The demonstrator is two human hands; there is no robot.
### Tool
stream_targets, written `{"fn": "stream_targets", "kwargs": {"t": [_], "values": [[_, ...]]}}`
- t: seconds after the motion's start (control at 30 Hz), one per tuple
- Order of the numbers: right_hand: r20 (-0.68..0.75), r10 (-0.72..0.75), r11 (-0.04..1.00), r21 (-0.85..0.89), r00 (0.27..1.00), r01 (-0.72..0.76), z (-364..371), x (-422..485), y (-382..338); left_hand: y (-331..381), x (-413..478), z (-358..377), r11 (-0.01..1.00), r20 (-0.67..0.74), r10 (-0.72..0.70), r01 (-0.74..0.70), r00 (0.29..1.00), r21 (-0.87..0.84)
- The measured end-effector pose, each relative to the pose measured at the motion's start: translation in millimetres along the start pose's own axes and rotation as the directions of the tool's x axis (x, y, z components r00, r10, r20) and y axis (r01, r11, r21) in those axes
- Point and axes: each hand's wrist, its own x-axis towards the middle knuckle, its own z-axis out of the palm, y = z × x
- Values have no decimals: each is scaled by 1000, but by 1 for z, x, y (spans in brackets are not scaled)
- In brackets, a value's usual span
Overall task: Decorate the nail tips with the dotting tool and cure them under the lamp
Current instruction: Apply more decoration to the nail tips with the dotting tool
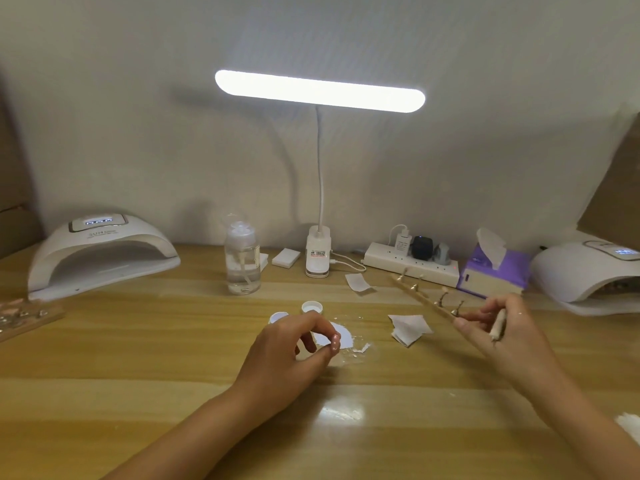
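Left hand (291, 344) pinches nail tip (335, 342) in fingertip grip.

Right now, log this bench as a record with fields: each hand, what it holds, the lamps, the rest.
left hand: pinches a pink nail tip over a white paper disc
right hand: grips a wooden holder strip with metal pegs, plus the dotting tool
curing lamps: left curing lamp and right curing lamp, both displays lit
desk lamp: on, at back centre
rest: clear bottle, two white caps, tissue box, power strip, paper scraps
surface: wooden table
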Motion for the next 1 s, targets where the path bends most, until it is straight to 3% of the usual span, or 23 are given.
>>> {"fn": "stream_targets", "kwargs": {"t": [0.17, 0.4, 0.67, 0.8, 0.9, 1.0], "values": [[440, -53, 997, -25, 897, 72, 11, -16, -5, 6, -2, -1, 990, -112, 130, -122, 985, 72], [559, -90, 995, 8, 825, 103, 14, -22, -11, 7, -1, -3, 989, -193, 145, -139, 971, 42], [589, -52, 998, 17, 806, 52, 17, -24, -10, 8, -2, 1, 995, -136, 90, -96, 987, -40], [324, -319, 948, 94, 891, 305, 20, -35, -29, 12, -1, 0, 990, -155, 123, -131, 980, -43], [241, -527, 838, -14, 815, 546, 36, -52, -43, 14, -1, 0, 989, -185, 136, -144, 973, -30], [218, -626, 740, -136, 748, 659, 51, -62, -45, 18, -1, 0, 980, -200, 191, -198, 961, -14]]}}
